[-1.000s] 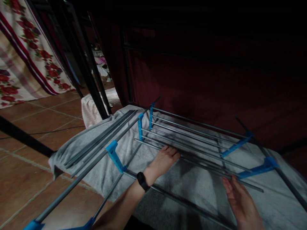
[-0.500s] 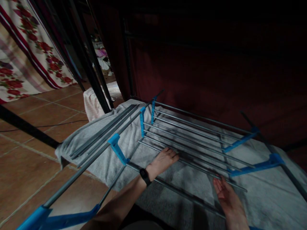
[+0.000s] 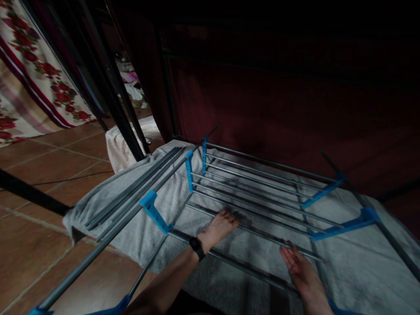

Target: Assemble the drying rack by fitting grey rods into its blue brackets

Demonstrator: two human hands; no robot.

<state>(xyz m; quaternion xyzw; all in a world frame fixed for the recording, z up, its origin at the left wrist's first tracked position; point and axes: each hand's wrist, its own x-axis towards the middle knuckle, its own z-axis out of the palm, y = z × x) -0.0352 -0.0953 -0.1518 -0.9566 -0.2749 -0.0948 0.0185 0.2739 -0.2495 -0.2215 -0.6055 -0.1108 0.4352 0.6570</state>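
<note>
A loose grey metal rod [image 3: 259, 235] lies crosswise before me, roughly parallel to the bars of a drying rack [image 3: 341, 230] with blue plastic brackets. My left hand [image 3: 223, 224], a dark watch on its wrist, is closed over the rod left of its middle, palm down. Nearer the right end, my right hand [image 3: 301, 267] pinches the same rod at its fingertips, palm turned inward. The rod's left end sits close to a blue bracket [image 3: 189, 173] and looks unattached. Between my forearms and the rod runs a thicker frame tube [image 3: 252, 269].
Several loose rods [image 3: 134, 190] lie bundled on the grey blanket [image 3: 114, 199] to the left. Dark posts [image 3: 114, 87] stand beyond it, with a floral curtain [image 3: 55, 83] and tiled floor [image 3: 36, 245]. A dark red cloth [image 3: 262, 105] hangs behind the rack.
My view has shifted slightly, moving the scene left. Both hands keep their hold, and the rod's left end has come a little nearer to me, away from the rack's bars.
</note>
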